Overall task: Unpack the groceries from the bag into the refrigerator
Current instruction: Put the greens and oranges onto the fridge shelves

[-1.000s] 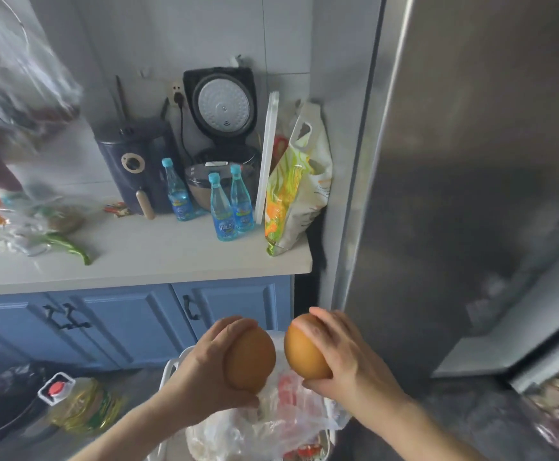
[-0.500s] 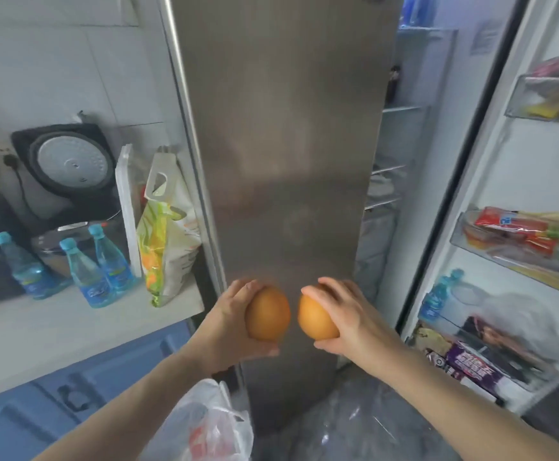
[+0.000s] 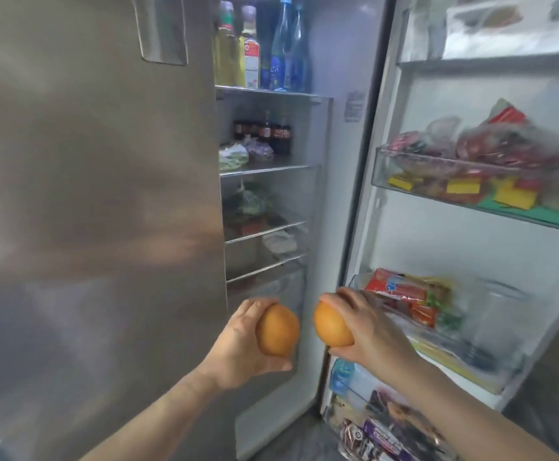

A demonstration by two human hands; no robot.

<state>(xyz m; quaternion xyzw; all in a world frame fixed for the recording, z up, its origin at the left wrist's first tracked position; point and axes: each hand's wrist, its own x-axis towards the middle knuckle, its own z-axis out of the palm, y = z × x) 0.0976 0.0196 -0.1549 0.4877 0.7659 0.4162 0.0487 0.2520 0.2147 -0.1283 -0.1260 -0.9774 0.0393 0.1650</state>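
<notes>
Each of my hands holds one orange in front of the open refrigerator. My left hand (image 3: 238, 347) grips the left orange (image 3: 278, 330) from its left side and below. My right hand (image 3: 368, 331) grips the right orange (image 3: 331, 327) from above and the right. The two oranges are a little apart at the same height, just before the lower shelves of the fridge compartment (image 3: 266, 227). The grocery bag is out of view.
A closed steel fridge door (image 3: 98, 194) fills the left. Inside, shelves hold bottles (image 3: 264, 51), small dark bottles (image 3: 264, 131) and bagged greens (image 3: 234, 156). The open right door (image 3: 471, 234) has bins full of packets (image 3: 414, 297) and a water bottle (image 3: 341, 374).
My view has swung right and up from the counter to the open fridge. Both hands carried the oranges up from the bag toward the fridge compartment.
</notes>
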